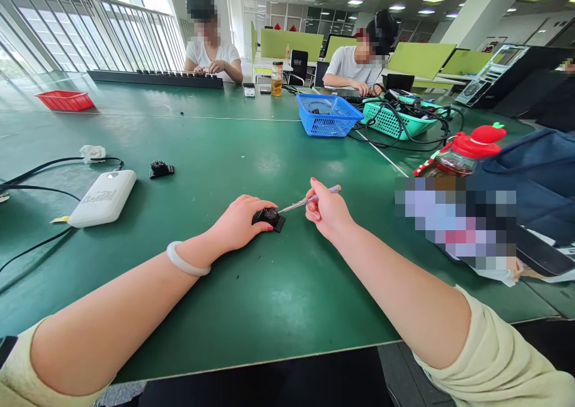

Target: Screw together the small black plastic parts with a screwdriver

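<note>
In the head view my left hand (238, 222) rests on the green table. Its thumb and fingers are closed round a small black plastic part (272, 216), which has a raised round middle and a flat edge. From the right, a thin screwdriver (293, 206) with a clear handle slants down, its tip at the part's right side. Whether the tip is seated in anything is too small to tell. My right hand (331, 210) grips the screwdriver by its handle, the fingers curled and the thumb up. Farther left lies another small black part (160, 169).
A white power bank (103, 198) with black cables lies left. A red tray (65, 101), blue basket (329, 117) and cable-filled green basket (390, 121) stand farther back. At right are a red-lidded jar (478, 143) and dark blue cloth (530, 179). Two people sit across the table (269, 311).
</note>
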Tool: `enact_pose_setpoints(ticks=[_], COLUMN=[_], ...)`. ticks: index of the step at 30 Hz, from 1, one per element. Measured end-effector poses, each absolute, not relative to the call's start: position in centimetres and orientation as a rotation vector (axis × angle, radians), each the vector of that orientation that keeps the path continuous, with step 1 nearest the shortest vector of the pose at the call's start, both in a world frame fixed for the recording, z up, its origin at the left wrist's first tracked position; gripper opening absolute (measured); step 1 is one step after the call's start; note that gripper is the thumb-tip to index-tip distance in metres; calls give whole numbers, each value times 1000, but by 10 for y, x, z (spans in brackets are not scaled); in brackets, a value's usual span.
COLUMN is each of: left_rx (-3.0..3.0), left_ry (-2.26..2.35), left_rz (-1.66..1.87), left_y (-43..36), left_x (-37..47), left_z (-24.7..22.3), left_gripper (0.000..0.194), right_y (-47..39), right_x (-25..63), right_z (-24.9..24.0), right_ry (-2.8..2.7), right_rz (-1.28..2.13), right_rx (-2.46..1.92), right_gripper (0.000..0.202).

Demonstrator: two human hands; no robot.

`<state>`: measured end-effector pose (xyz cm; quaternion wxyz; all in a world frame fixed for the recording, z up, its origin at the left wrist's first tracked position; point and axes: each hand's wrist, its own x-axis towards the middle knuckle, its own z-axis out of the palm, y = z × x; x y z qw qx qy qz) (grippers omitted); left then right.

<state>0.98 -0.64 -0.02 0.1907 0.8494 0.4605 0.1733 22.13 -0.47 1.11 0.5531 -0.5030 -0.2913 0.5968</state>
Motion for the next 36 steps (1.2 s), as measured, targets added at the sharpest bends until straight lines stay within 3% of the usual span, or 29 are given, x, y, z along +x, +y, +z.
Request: enact_pose_setpoints(ticks=[24,36], left_rx=[2447,2435], left_ry=[1289,1350], left_rz=[528,570], left_y=[-10,-7], left_x=[9,9], left_z=[-1,0], left_gripper=[49,37], right_y=[-9,-13], right_x=[220,212], right_z=[12,15], right_ry=[-720,-837], right_rz=[1365,1248], right_rx=[-1192,-1181], right_gripper=[45,51])
